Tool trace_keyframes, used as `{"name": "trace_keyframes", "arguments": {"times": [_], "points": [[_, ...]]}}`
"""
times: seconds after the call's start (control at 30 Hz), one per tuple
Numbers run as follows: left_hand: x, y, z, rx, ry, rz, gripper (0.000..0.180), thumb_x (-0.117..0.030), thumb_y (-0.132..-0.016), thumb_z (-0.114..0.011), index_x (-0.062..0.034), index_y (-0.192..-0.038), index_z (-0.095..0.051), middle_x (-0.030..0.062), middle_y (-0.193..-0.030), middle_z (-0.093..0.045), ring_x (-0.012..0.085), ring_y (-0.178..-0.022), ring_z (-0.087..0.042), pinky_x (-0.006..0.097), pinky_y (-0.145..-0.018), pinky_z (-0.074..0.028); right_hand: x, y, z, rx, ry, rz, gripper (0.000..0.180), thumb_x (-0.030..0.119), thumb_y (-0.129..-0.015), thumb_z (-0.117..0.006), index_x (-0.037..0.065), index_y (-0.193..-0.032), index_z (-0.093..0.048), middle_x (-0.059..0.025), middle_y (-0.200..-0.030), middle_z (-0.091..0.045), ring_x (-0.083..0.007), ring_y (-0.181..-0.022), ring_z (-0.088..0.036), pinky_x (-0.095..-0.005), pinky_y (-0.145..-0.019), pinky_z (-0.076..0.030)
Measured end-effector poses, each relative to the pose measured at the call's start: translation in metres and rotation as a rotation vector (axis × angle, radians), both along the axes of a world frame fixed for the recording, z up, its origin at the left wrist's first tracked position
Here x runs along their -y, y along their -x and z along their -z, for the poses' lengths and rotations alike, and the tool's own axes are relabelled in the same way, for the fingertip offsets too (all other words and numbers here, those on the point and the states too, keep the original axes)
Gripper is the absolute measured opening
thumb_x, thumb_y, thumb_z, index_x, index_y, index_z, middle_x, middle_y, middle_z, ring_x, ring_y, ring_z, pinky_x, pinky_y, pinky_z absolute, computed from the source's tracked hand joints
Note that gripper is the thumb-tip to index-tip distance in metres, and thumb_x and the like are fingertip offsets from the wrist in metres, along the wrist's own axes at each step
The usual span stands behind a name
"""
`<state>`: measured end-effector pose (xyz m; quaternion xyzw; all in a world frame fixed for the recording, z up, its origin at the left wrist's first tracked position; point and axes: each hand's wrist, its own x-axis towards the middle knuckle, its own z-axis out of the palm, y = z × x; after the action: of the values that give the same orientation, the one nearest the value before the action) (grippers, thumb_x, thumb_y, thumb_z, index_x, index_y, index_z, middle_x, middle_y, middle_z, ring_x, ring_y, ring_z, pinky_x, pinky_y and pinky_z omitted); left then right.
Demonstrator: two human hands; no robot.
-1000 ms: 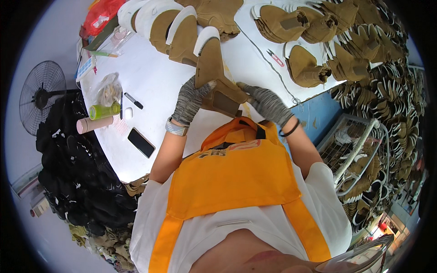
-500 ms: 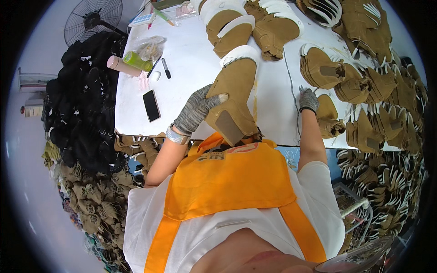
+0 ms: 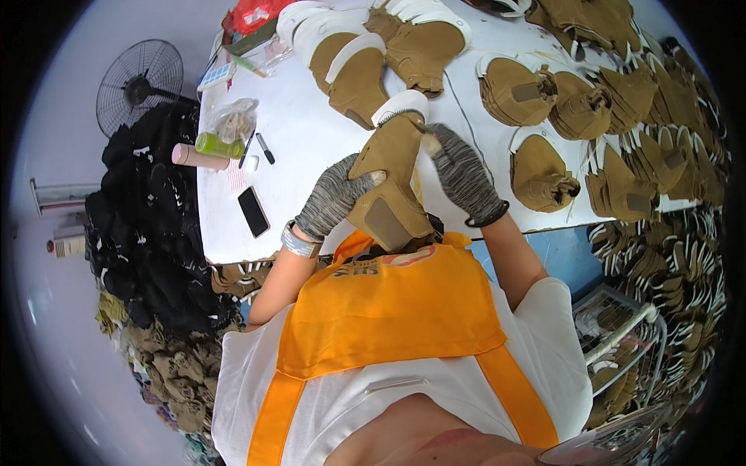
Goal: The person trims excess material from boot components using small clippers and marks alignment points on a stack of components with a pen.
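A brown shoe upper (image 3: 388,159) with a white toe part and a dark stitched edge stands tilted in front of my chest. My left hand (image 3: 332,194), in a grey knit glove with bare fingertips, grips its left side, thumb on top. On the other side my right hand (image 3: 464,172), gloved the same way, pinches the upper's edge just below the white toe. The right fingers' undersides are hidden. Beyond my hands, stacked brown uppers (image 3: 353,81) with white toes lie on the white table (image 3: 295,175).
More stacked uppers (image 3: 536,175) fill the table's right side. At the left lie a phone (image 3: 253,211), a pink bottle (image 3: 200,157), a green bottle (image 3: 220,146) and a marker (image 3: 265,147). A fan (image 3: 140,87) stands behind a dark pile (image 3: 148,202). Below right is a wire basket (image 3: 614,326).
My right hand has come from the table at the right to the toe end of the upper and taken its edge. My left hand keeps its hold. The view has shifted.
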<state>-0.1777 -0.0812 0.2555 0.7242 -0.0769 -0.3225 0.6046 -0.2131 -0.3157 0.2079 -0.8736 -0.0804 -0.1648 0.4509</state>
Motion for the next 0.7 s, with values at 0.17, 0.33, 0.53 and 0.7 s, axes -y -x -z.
{"name": "trace_keyframes", "arguments": {"times": [0.17,0.33,0.53,0.7], "points": [[0.008,-0.003,-0.008,0.045,-0.071,0.078,0.055,-0.034,-0.087,-0.068,0.0004,-0.127,-0.053,0.0102,-0.11,-0.065,0.0149,-0.097,-0.061,0.028,-0.088,-0.048,-0.015,0.008,-0.004,-0.224,-0.234,0.055,0.035,0.029,-0.099,-0.046,-0.001,-0.112,-0.058,-0.0164,-0.107,-0.06,-0.0268,-0.101,-0.058,-0.0344,-0.092,-0.044],[0.011,-0.005,-0.012,0.127,-0.13,0.153,0.057,-0.034,-0.086,-0.07,0.0005,-0.127,-0.053,0.0101,-0.11,-0.065,0.0153,-0.098,-0.061,0.028,-0.086,-0.049,-0.023,0.001,-0.013,-0.244,-0.213,0.104,0.043,0.039,-0.097,-0.048,-0.001,-0.108,-0.058,-0.0196,-0.101,-0.061,-0.0318,-0.094,-0.059,-0.0376,-0.086,-0.047],[0.007,-0.003,-0.017,0.194,-0.172,0.186,0.049,-0.037,-0.089,-0.065,-0.0027,-0.123,-0.056,0.0091,-0.104,-0.067,0.0148,-0.092,-0.062,0.028,-0.085,-0.048,-0.019,0.0,-0.04,-0.323,-0.16,0.071,0.043,0.039,-0.095,-0.049,0.0,-0.11,-0.059,-0.0208,-0.095,-0.063,-0.0339,-0.091,-0.061,-0.0389,-0.082,-0.049],[0.003,-0.006,-0.011,0.213,-0.176,0.193,0.057,-0.039,-0.085,-0.069,-0.0007,-0.125,-0.055,0.0107,-0.106,-0.066,0.0159,-0.095,-0.062,0.029,-0.085,-0.049,-0.016,0.004,-0.032,-0.274,-0.103,0.088,0.041,0.037,-0.095,-0.051,0.0,-0.111,-0.059,-0.0214,-0.098,-0.063,-0.0336,-0.091,-0.061,-0.0385,-0.081,-0.049]]}}
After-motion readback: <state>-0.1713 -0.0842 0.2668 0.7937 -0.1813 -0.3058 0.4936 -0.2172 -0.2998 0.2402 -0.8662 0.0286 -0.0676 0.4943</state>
